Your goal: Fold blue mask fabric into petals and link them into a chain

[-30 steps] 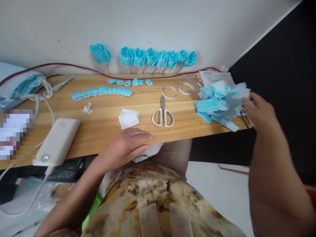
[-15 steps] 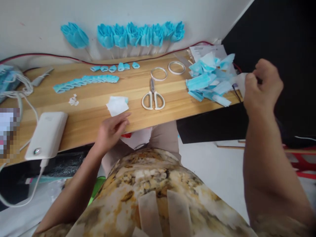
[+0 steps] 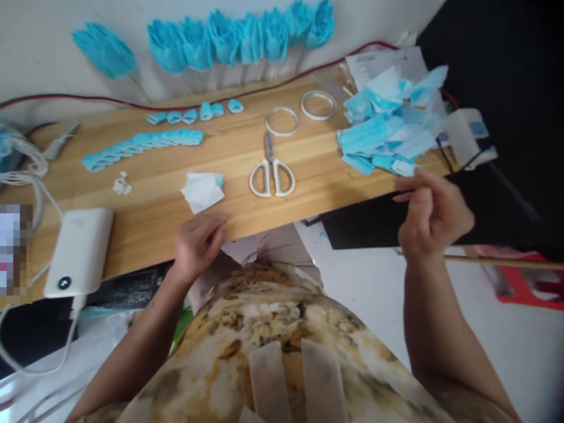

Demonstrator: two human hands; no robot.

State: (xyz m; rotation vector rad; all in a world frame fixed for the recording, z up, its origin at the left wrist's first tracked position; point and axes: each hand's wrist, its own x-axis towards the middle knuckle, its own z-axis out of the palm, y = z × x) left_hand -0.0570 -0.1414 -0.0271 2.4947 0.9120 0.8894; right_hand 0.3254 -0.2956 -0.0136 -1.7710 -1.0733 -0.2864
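My left hand point(image 3: 200, 244) is at the desk's front edge, its fingers curled together and nothing visible in them. Just beyond it lie white and pale-blue cut pieces of fabric point(image 3: 202, 192). My right hand point(image 3: 434, 214) hovers over the right front edge, fingers partly stretched and apart, with nothing seen between them. Nearest to it is a loose pile of blue and white fabric strips point(image 3: 388, 132). Between the hands, scissors point(image 3: 269, 167) with white handles lie with their blades together. Behind them are two rolls of narrow tape point(image 3: 318, 106).
Blue fabric flowers point(image 3: 224, 38) on clear stems lean along the wall. A row of folded blue pieces point(image 3: 143, 145) and several small blue rolls point(image 3: 190, 116) lie at left. A white power bank point(image 3: 79, 252) with a cable sits front left. A white box point(image 3: 462, 138) stands at right.
My right hand has come down and left, away from the white box, and its fingers have loosened. My left hand has shifted slightly and its fingers have curled in. The camera view has tilted.
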